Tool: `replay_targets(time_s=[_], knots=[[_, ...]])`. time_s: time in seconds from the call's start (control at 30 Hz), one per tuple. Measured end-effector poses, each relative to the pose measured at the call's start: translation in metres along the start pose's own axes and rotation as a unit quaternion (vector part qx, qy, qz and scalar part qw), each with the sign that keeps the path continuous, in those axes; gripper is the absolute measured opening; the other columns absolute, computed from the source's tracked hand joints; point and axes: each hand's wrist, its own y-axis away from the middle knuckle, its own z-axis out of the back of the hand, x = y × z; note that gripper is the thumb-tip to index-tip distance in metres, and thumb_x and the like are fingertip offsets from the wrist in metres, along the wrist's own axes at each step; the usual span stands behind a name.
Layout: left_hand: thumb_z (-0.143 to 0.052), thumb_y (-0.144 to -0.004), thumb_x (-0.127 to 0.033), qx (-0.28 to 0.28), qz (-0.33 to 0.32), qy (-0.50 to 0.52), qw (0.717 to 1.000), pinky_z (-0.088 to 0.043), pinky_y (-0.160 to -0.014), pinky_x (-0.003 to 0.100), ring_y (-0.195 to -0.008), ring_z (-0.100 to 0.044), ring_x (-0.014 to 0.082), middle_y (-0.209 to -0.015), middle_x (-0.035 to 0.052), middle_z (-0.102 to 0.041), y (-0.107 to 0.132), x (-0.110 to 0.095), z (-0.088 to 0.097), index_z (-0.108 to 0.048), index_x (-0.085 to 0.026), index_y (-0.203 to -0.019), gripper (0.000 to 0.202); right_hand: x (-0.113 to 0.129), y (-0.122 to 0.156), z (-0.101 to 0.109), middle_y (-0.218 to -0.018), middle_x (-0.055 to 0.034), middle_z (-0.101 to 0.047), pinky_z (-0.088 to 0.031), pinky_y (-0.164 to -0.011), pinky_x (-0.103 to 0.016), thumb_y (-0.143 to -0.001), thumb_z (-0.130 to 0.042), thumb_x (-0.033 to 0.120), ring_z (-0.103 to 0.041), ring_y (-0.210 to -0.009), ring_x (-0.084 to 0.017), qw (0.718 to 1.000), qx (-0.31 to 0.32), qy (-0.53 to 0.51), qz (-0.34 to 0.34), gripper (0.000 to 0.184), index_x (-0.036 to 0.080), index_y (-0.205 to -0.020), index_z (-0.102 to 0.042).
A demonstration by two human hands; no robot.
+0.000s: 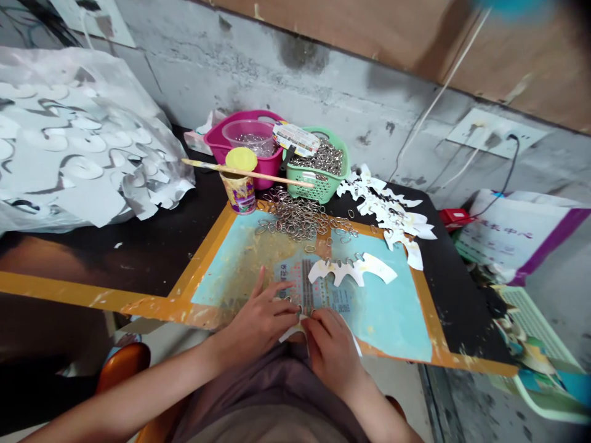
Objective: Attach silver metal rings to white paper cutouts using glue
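- Both hands in close at the table's (466, 307) near edge, backs up, fingertips almost meeting; clock below = read from them.
- L hand (265, 317): forearm in from 7, one finger stuck out twd 12, rest bent twd 3 over the strip; firm hold or just touching, can't tell.
- R hand (335, 347): forearm in from 5, fingers curled, thumb & index pinching the white scalloped strip (289, 334).
- That strip: btwn my hands at the edge, partly hidden; small metal rings (299, 309) along its far side.
- Green basket (307, 189), 12: heaped w/ metal pcs (327, 159), printed card (298, 139) at its rim.
- Magenta basket (217, 138), 11: clear tub (231, 131) in it, w/ small metal bits (258, 146).
- Patterned cup (242, 200), 11, nearer: yellow round top (241, 159); brush (268, 175) lies across, twd green basket.
- Loose ring pile (300, 215), 12, on tabletop.
- 2nd strip w/ rings (376, 267), btwn 1 & 2; heap of similar strips (392, 215) at 1.
- Clear bag (115, 77), 10: lots of white cut-outs (87, 144).
- Pale green basket (535, 307), 3: mixed scraps, blurry.
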Motion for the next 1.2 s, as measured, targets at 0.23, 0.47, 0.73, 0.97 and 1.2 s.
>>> replay_targets(time_s=[0.23,0.47,0.73,0.97,1.2], knots=[[-0.064,-0.094,-0.016,0.024,-0.033,-0.062,0.997,0.008,-0.117,0.074,-0.131,-0.052,0.0338,-0.102,0.0038,-0.075,0.001,-0.004,0.001,-0.070,-0.024,-0.104,0.014,-0.002,0.006,0.007,-0.108,-0.0109,-0.068,-0.052,-0.083,-0.040,-0.091,-0.044,0.004,-0.059,-0.099,-0.026,0.994,-0.039,-0.102,0.009,0.037,0.021,-0.122,-0.054],[-0.063,-0.093,-0.014,0.022,-0.054,-0.057,0.997,0.005,-0.118,0.075,-0.132,-0.052,0.0336,-0.108,0.0059,-0.075,0.002,-0.003,0.001,-0.070,-0.023,-0.106,0.017,-0.004,0.009,-0.002,-0.103,-0.0130,-0.070,-0.053,-0.079,-0.044,-0.088,-0.049,0.008,-0.061,-0.095,-0.029,0.999,-0.006,-0.033,0.030,0.041,0.016,-0.128,-0.052],[-0.063,-0.094,-0.014,0.014,-0.064,-0.047,0.997,0.003,-0.119,0.072,-0.133,-0.052,0.0302,-0.107,0.0034,-0.075,0.003,0.001,-0.002,-0.070,-0.024,-0.095,0.012,-0.005,0.006,0.003,-0.119,-0.0133,-0.066,-0.055,-0.090,-0.044,-0.094,-0.045,0.008,-0.062,-0.109,-0.027,0.993,-0.035,-0.110,0.000,0.049,0.020,-0.141,-0.040],[-0.059,-0.093,-0.010,-0.007,-0.071,-0.025,0.997,0.000,-0.122,0.067,-0.134,-0.053,0.0287,-0.107,0.0015,-0.077,0.005,0.006,-0.002,-0.070,-0.027,-0.100,0.021,-0.008,0.010,-0.003,-0.115,-0.0148,-0.069,-0.054,-0.083,-0.046,-0.093,-0.045,0.007,-0.063,-0.100,-0.030,0.999,-0.004,-0.029,0.037,0.059,0.017,-0.149,-0.033],[-0.055,-0.087,-0.010,0.069,-0.044,0.012,0.997,-0.010,-0.124,0.060,-0.129,-0.055,0.0278,-0.120,0.0084,-0.070,-0.005,0.007,0.014,-0.068,-0.023,-0.117,0.035,-0.005,0.006,0.000,-0.109,-0.0149,-0.069,-0.054,-0.079,-0.046,-0.093,-0.046,0.008,-0.062,-0.094,-0.030,0.998,0.004,-0.028,0.050,0.061,0.015,-0.151,-0.029]])
